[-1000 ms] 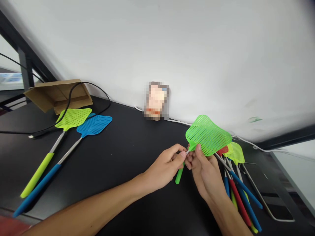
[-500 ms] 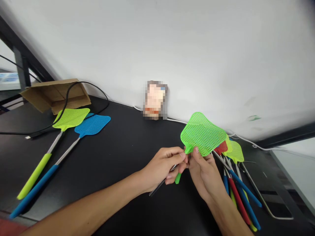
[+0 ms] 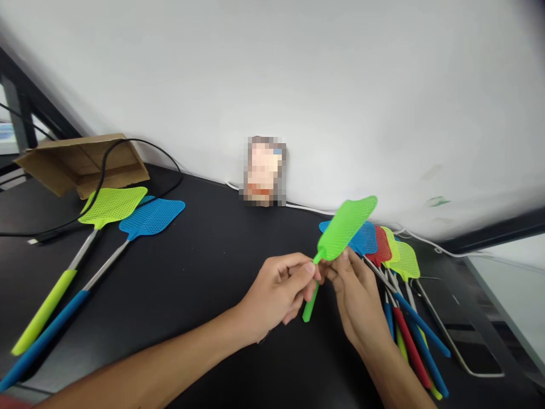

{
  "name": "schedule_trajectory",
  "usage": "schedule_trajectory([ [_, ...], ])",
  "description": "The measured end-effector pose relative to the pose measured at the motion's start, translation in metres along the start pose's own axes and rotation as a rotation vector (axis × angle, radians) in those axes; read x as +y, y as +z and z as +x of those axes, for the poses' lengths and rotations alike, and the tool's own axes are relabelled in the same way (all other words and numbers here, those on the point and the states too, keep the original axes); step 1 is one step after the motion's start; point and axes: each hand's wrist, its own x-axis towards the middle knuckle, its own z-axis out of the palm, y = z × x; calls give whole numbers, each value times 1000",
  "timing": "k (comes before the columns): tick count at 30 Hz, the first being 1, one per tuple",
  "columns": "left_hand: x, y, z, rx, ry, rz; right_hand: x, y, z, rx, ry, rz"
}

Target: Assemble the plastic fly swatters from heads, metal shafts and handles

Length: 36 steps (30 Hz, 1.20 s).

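Currently, your left hand [image 3: 283, 287] pinches the green head [image 3: 347, 227]; your right hand [image 3: 358, 292] curls, hold unclear. Left-side swatters [image 3: 114, 205] appear complete; whether head joins handle [image 3: 310, 305] is hidden.

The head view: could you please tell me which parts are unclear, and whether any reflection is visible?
In the head view, a pixelated patch before the white wall hides its contents; in the head view, the green fly swatter looks soft, its holes hard to distinguish; also in the head view, the glossy dark panel shows pale reflections.
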Motion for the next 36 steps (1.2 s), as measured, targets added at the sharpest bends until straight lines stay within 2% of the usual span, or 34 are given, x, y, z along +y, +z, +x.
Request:
schedule_trajectory([
  [4, 0, 0, 3, 160, -5, 150, -5, 1, -3, -26, -114, -153],
  [8, 1, 2, 3, 151, -19, 200, -10, 3, -8, -18, -140, -308],
  [11, 4, 1, 3, 137, -21, 131, -5, 2, -7, 46, -140, -255],
  [14, 6, 0, 2, 50, -39, 41, 0, -2, -1, 81, -28, -20],
  [18, 6, 0, -3, -150, -148, -88, -6, -7, 7, -72, 161, 282],
  [20, 6, 2, -6, -234, -225, -161, -12, -8, 8, -132, 197, 374],
  [23, 6, 3, -8, -291, -291, -243, -15, -7, 7, -141, 218, 434],
  [25, 3, 3, -7, -262, -273, -238, -12, -6, 7, -82, 223, 330],
  [28, -3, 1, -1, -107, -164, -130, -6, -8, 7, 20, 150, 92],
  [31, -8, -1, 4, 66, -99, -48, -7, -9, 5, -28, 23, -2],
  [33, -10, -1, 5, 105, -99, -29, -11, -9, 1, -33, -60, -122],
  [36, -10, -1, 4, 82, -99, -17, -14, -8, -3, 23, -144, -341],
])
